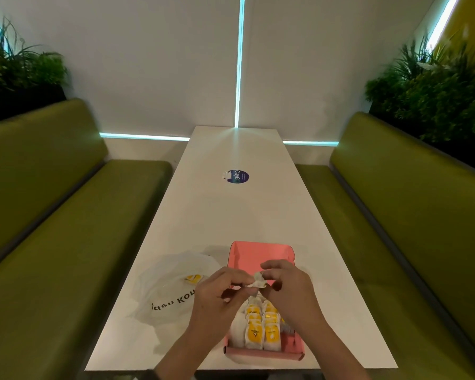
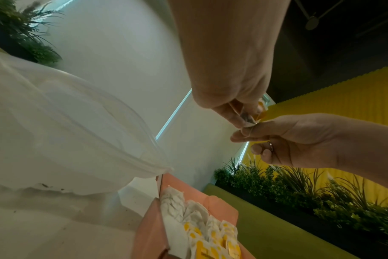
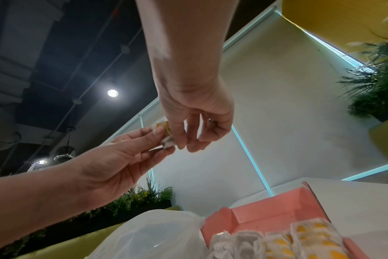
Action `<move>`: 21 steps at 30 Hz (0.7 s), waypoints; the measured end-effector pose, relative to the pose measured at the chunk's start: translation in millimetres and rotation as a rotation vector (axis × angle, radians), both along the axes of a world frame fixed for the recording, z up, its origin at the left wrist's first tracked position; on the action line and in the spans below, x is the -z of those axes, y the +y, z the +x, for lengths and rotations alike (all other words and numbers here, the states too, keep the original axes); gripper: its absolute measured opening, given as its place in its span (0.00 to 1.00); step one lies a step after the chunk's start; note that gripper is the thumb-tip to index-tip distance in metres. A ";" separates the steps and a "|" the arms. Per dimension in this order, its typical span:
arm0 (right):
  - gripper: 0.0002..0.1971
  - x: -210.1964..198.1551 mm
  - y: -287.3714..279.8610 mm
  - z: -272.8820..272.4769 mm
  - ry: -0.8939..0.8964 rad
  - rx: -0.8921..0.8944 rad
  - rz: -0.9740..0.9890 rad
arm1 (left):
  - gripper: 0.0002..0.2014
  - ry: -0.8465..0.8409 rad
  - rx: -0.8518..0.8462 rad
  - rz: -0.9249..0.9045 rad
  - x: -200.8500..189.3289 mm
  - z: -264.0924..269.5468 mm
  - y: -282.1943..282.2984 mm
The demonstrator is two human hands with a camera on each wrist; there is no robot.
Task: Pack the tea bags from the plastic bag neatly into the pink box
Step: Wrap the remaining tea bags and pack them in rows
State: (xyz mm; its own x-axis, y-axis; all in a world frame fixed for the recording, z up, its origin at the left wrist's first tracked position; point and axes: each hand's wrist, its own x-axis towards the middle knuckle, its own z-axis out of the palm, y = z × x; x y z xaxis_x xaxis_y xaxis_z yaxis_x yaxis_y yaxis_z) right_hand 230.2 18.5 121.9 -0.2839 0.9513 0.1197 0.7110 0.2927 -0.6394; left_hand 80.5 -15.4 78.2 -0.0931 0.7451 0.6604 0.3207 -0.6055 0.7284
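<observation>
White table [image 1: 231, 215] carries the pink box [image 1: 261, 253]; one tea bag [image 1: 259, 281] is pinched by both hands' fingers [image 1: 242, 281] above it and could be dropped crookedly if released unevenly.

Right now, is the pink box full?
No. The pink box holds tea bags only at its near end; the far end shows bare pink floor.
</observation>
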 end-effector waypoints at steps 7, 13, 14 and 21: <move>0.20 -4.5 -3.6 6.9 0.298 -0.115 -0.131 | 0.06 -0.050 0.098 -0.129 -10.6 -4.1 -2.4; 0.08 -4.9 -3.1 13.4 0.393 -0.112 -0.276 | 0.06 -0.114 0.074 -0.219 -12.8 -1.9 -4.7; 0.09 -4.4 -3.4 13.9 0.375 -0.104 -0.289 | 0.09 -0.146 0.064 -0.245 -12.4 0.0 -4.8; 0.11 -0.2 -4.7 16.6 0.272 -0.090 -0.324 | 0.13 -0.373 0.023 -0.393 -16.0 6.8 -3.3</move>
